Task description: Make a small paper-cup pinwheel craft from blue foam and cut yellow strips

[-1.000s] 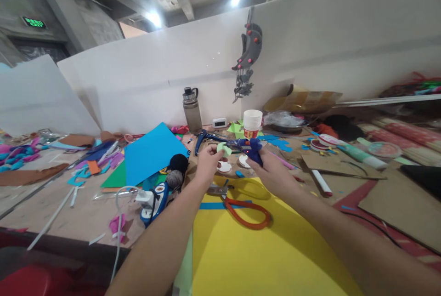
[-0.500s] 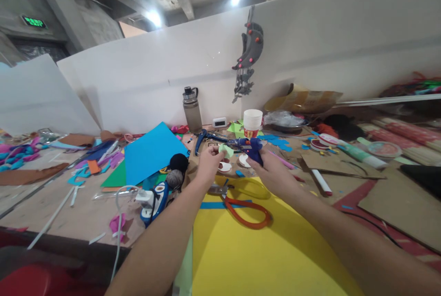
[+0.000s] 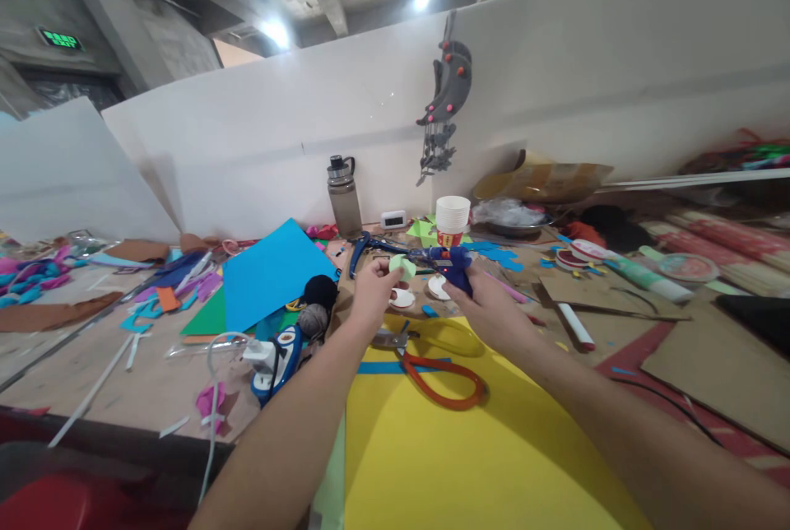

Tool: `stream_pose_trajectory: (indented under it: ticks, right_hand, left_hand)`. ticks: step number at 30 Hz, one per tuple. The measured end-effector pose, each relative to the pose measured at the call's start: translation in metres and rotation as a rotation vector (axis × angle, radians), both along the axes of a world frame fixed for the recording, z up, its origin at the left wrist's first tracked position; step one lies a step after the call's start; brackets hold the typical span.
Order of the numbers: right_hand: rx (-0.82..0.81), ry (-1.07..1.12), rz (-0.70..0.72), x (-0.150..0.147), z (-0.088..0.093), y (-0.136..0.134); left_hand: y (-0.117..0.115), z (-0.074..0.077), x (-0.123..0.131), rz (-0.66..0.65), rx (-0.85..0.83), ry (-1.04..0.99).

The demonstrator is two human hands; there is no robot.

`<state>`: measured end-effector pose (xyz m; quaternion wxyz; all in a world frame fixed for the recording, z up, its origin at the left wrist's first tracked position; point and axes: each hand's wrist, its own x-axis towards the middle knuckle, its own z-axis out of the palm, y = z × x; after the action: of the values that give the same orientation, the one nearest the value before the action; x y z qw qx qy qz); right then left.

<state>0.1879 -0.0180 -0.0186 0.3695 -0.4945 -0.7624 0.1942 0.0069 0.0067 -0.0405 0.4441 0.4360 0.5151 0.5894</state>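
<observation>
My left hand [image 3: 370, 293] pinches a small pale green paper piece [image 3: 402, 266] and holds it up above the table. My right hand [image 3: 485, 304] grips a blue glue gun [image 3: 453, 265], whose nozzle points left at the green piece and nearly touches it. Below the two hands lie small white round pieces [image 3: 402, 299] on brown paper. Red-handled scissors [image 3: 439, 373] rest on a big yellow sheet [image 3: 457, 456] just in front of my arms.
A blue sheet [image 3: 268, 271], yarn balls [image 3: 318, 304] and a power strip [image 3: 275, 357] lie to the left. A water bottle [image 3: 344, 197] and stacked paper cups [image 3: 453, 219] stand by the white back wall. Cardboard [image 3: 709, 357] and a marker [image 3: 577, 326] lie to the right.
Almost nothing differs. The green piece and the glue gun's nozzle have shifted by a tiny amount while staying close together.
</observation>
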Motion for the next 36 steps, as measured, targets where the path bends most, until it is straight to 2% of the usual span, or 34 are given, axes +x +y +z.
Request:
stream_pose_trajectory:
  ticks: [8, 13, 19, 26, 36]
  right_hand:
    - [-0.008, -0.011, 0.005, 0.0003, 0.0017, -0.0015]
    - [0.001, 0.021, 0.063, -0.0001, -0.0015, -0.0001]
    - [-0.020, -0.022, -0.001, 0.0014, 0.0001, 0.0002]
    - [-0.048, 0.106, 0.028, 0.0053, 0.0000, 0.0024]
    - [-0.080, 0.190, -0.015, 0.0064, -0.0030, 0.0066]
  left_hand:
    - [-0.0008, 0.0009, 0.0012, 0.002, -0.006, -0.012]
    - [0.0003, -0.0014, 0.0007, 0.002, -0.011, 0.004]
    - [0.0020, -0.0031, -0.0013, -0.007, -0.007, 0.033]
    - [0.0010, -0.0002, -0.0005, 0.008, -0.033, -0.041]
    - [0.0014, 0.0014, 0.0002, 0.011, -0.043, -0.095]
